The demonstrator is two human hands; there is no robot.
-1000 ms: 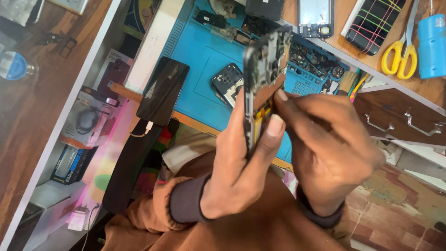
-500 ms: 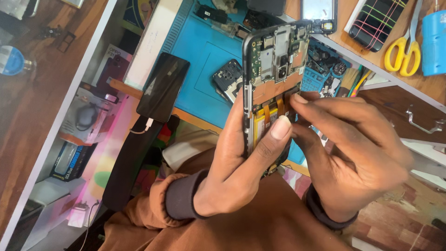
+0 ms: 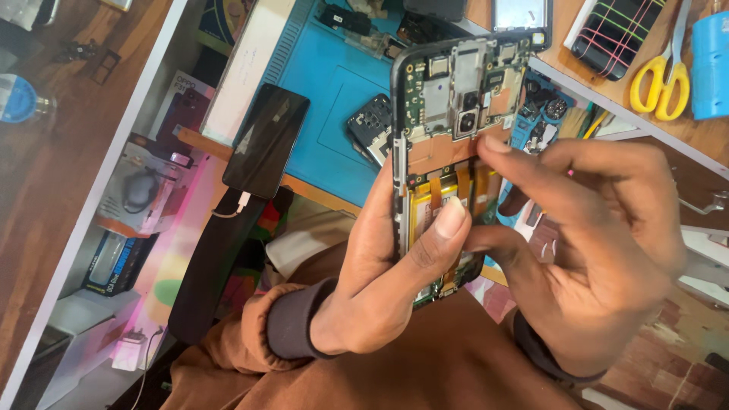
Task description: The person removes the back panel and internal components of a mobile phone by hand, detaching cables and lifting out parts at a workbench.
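The left hand [image 3: 380, 281] holds the opened phone [image 3: 448, 152] in a closed grip. The right hand [image 3: 600, 250] touches its inside with the fingertips [image 3: 493, 144], gripping nothing.

You've got two hands up: left hand [image 3: 380, 281] and right hand [image 3: 600, 250], both on one opened phone [image 3: 456, 114], its back off. Using the blue mat [image 3: 326, 83] as the landmark: one dark phone [image 3: 266, 140] lies on its left edge, plugged into one cable [image 3: 235, 206]. One loose camera module piece [image 3: 370, 125] sits on the mat itself. To its right, one pair of yellow-handled scissors [image 3: 659, 83], one dark case with coloured bands [image 3: 615, 30], one blue container [image 3: 711, 64].
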